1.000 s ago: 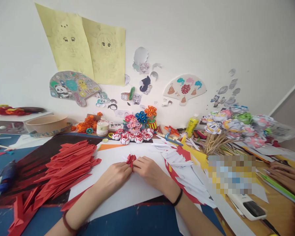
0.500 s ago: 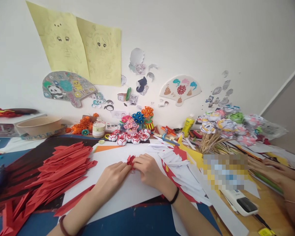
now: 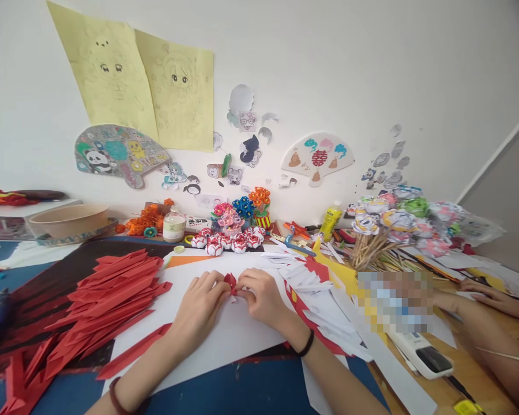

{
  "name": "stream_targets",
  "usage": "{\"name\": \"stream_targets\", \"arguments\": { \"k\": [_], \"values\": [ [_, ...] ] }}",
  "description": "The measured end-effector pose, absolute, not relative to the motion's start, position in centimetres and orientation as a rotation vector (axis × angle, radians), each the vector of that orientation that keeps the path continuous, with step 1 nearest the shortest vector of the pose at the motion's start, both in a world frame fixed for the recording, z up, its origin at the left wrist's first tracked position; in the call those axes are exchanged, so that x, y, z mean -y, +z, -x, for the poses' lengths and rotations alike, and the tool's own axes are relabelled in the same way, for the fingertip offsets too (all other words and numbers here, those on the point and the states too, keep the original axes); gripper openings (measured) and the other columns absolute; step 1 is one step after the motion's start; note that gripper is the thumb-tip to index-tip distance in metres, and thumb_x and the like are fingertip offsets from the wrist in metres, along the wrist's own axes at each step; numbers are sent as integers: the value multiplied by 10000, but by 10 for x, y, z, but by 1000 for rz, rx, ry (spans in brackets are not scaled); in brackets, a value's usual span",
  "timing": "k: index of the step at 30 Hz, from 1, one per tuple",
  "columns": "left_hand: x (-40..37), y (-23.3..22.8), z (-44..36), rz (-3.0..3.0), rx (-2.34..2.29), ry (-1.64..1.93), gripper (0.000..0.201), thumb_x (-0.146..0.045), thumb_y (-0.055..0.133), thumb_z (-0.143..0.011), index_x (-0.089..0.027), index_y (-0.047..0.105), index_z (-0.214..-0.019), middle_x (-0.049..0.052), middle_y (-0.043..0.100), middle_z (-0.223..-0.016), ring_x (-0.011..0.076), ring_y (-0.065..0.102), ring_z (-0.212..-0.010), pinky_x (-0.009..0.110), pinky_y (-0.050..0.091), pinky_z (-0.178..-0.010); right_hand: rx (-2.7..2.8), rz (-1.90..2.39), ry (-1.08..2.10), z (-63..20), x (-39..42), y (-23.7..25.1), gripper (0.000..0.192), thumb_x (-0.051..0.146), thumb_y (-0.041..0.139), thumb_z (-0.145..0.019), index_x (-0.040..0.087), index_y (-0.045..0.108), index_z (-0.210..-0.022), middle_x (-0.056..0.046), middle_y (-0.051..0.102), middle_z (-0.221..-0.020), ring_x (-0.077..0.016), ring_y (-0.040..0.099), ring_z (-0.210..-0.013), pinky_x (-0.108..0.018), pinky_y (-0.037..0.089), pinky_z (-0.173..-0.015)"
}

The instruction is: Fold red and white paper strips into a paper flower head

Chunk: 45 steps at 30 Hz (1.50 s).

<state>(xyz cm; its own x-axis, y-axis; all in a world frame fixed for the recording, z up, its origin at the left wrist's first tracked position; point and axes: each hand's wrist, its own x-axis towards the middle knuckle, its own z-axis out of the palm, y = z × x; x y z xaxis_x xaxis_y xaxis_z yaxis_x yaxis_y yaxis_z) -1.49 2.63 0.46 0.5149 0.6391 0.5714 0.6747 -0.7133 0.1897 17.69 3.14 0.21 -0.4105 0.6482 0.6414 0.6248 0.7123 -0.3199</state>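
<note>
Between my two hands is a small folded red paper piece [image 3: 230, 281], with a bit of white showing at its lower end. My left hand [image 3: 203, 305] pinches it from the left, fingers closed. From the right, my right hand [image 3: 259, 297] grips it between thumb and fingertips. Both hands are over a large white paper sheet [image 3: 190, 369]. Left of them lies a heap of folded red paper strips [image 3: 112, 300], and a single red strip [image 3: 134, 349] rests under my left forearm. On the right, folded white paper strips [image 3: 328, 317] are piled on red paper.
Finished red-and-white paper flowers [image 3: 239, 242] stand behind the sheet, near a glass jar [image 3: 173, 226] and a yellow bottle [image 3: 330, 220]. A bunch of paper flowers on sticks [image 3: 372, 225] lies at right. Another person's arm [image 3: 480, 328] reaches in beside a white device [image 3: 428, 354].
My left hand has turned and its fingers have shifted slightly around the red paper piece. My right fingers have shifted too. At right, the other person's arms have moved.
</note>
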Motion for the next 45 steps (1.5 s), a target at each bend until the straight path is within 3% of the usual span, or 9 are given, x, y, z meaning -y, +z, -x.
{"name": "stream_targets", "arguments": {
  "k": [7,21,26,31,35,36,41,45],
  "values": [
    [-31,3,17,2688,1256,-1230,194,-232,422,-978,-187,580,-874,48,543,-914,188,504,-835,321,406,-735,2098,912,184,-176,-33,7,33,183,643,-868,200,629,-843,-21,656,-861,-176,584,-826,-301,440,-755],
    [-23,11,14,2799,1226,-1173,135,-347,551,-930,-230,618,-928,39,585,-1006,201,503,-903,350,379,-789,2051,876,187,-178,-34,6,225,16,607,-796,211,628,-686,2,647,-761,-168,574,-751,-297,442,-680],
    [-18,12,11,2804,1147,-1024,142,-273,488,-962,-225,616,-925,39,581,-1020,201,489,-916,361,346,-789,2081,882,203,-177,-33,4,256,-39,639,-731,205,622,-658,18,645,-740,-164,552,-738,-290,427,-675],
    [-16,11,8,2784,1255,-1045,185,-228,458,-969,-218,619,-879,30,586,-985,194,489,-896,361,331,-778,2052,1008,216,-174,-32,3,221,22,690,-751,201,617,-644,11,627,-733,-169,548,-732,-286,425,-658],
    [-21,8,11,2645,1461,-1185,146,-256,516,-945,-225,630,-860,19,599,-953,202,497,-894,357,318,-762,1962,1017,215,-174,-29,11,78,171,660,-851,206,630,-788,-13,632,-821,-174,567,-788,-289,433,-691],
    [-23,8,12,2614,1506,-1206,146,-272,525,-941,-229,636,-858,17,602,-946,204,498,-895,357,314,-760,1939,1017,192,-174,-28,14,45,226,657,-866,204,627,-839,-22,634,-848,-175,568,-804,-291,431,-703],
    [-24,11,14,2585,1629,-1238,186,-312,528,-937,-246,665,-829,14,616,-933,209,506,-900,356,310,-766,2134,1016,-225,-171,-24,9,272,428,680,-828,189,600,-728,-20,616,-713,-180,532,-704,-316,358,-667],
    [-22,14,12,2560,1624,-1219,154,-339,561,-916,-265,672,-838,11,630,-950,214,508,-913,363,308,-778,2203,996,-452,-167,-24,-3,226,263,567,-903,180,587,-694,-10,597,-653,-152,517,-635,-302,319,-614]
  ]
}}
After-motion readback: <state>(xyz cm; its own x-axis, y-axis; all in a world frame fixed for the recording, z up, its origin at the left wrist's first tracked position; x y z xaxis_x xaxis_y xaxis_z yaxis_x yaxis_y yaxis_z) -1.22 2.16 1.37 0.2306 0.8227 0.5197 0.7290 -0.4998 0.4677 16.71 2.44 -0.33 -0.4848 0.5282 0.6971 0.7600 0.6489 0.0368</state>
